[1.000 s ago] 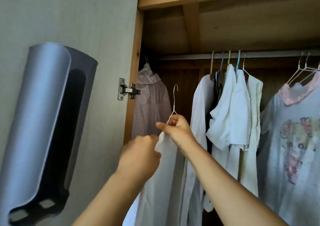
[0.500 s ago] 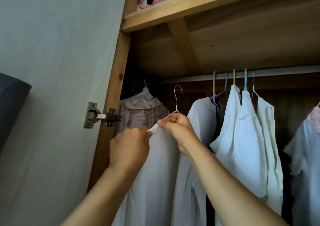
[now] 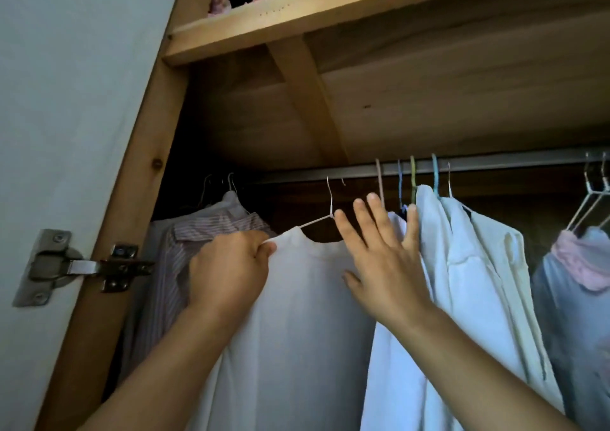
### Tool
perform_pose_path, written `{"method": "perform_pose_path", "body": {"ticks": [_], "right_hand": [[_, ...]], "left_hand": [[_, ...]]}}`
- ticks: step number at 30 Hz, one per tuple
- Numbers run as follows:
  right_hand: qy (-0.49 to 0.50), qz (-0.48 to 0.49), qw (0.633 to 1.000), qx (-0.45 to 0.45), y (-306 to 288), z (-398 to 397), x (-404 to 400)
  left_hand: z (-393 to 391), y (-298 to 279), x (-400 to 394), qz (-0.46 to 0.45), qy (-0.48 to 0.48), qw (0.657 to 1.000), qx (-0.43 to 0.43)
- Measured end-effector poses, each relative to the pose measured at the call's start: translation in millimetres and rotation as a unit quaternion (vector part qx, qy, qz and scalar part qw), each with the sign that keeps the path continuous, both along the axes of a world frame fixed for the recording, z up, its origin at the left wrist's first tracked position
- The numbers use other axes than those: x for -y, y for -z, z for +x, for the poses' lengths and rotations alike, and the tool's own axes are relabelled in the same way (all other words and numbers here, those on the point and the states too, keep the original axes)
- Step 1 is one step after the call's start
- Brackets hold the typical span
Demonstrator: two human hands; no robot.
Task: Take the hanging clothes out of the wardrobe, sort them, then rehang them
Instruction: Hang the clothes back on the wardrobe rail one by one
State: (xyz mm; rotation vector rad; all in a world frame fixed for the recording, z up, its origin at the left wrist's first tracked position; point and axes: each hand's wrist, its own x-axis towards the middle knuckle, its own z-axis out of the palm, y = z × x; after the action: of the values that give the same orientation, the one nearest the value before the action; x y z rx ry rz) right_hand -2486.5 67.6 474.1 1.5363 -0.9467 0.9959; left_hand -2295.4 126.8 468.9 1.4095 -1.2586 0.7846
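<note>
left hand (image 3: 231, 265): pinches white shirt (image 3: 297, 331) shoulder on wire hanger (image 3: 325, 216)
right hand (image 3: 379, 259): fingers spread, holding nothing

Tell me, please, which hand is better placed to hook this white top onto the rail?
Probably left. The left hand already grips the white top at its shoulder, just below the rail; the right hand is open, pushing the neighbouring shirts aside.

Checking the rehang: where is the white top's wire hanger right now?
In the head view, the wire hanger is centre frame, hook just under the rail, between the striped shirt on the left and the white shirts on the right.
</note>
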Motion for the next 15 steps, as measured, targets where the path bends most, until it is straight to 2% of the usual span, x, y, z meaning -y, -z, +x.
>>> {"method": "perform_pose_path", "body": {"ticks": [6,10,15], "right_hand": [[0.084,0.011,0.991,0.099,-12.1,-39.0,14.0],[0.069,0.027,0.987,0.142,-12.7,-61.0,21.5],[0.054,0.017,0.988,0.146,-8.3,-64.8,30.2]], "left_hand": [[-5.9,-23.1,18.8,-0.033,0.021,0.999,0.012],[-14.0,-36.8,28.1,-0.037,0.023,0.999,0.014],[-29.1,-59.5,40.8,-0.017,0.021,1.0,0.007]]}}
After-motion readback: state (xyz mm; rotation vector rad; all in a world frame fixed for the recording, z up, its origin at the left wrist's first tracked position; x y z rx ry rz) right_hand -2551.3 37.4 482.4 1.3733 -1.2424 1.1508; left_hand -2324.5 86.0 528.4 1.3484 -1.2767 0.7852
